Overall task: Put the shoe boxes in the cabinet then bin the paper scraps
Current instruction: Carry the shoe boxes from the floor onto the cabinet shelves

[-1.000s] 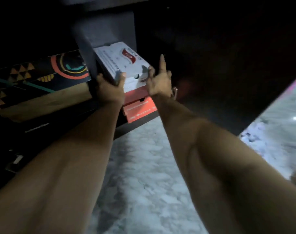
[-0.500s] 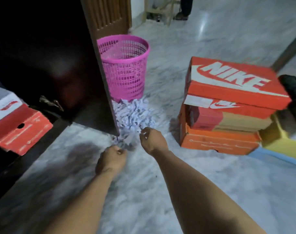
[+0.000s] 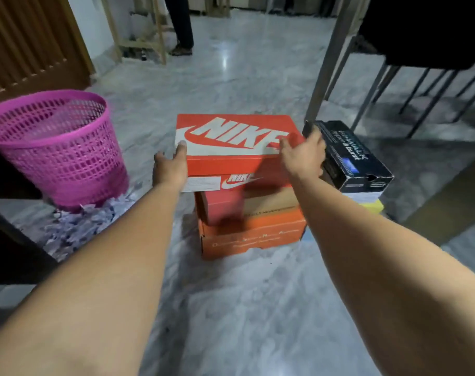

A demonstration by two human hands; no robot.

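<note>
Head view: on grey marbled floor (image 3: 244, 308), a stack of three cardboard shoe boxes. Topmost, a red-orange rectangular box with a large white Nike wordmark and swoosh on its lid (image 3: 231, 137), lid closed, a white label and a small swoosh on its near end, overhanging the box beneath toward the left. Under it, a smaller red and tan cardboard box (image 3: 247, 204); at the bottom, a wider orange cardboard box with faint pale lettering on its near side (image 3: 252, 237), flat on the floor. Left hand (image 3: 171, 169) against the top box's near-left corner, thumb up on the lid edge, grip spread wide. Right hand (image 3: 304, 156) at the near-right corner, fingers apart and curving round the side, grip loose rather than clamped; lifted or not, cannot tell. Just right of the stack, a black rectangular shoe box with white and blue print (image 3: 350, 156), resting on something white and yellow. Left of the stack, a pink plastic lattice wastebasket (image 3: 57, 150), upright, with a heap of shredded white paper scraps (image 3: 76, 226) on the floor at its base. Far back, dark trouser legs and a shoe beside a wooden frame.
</note>
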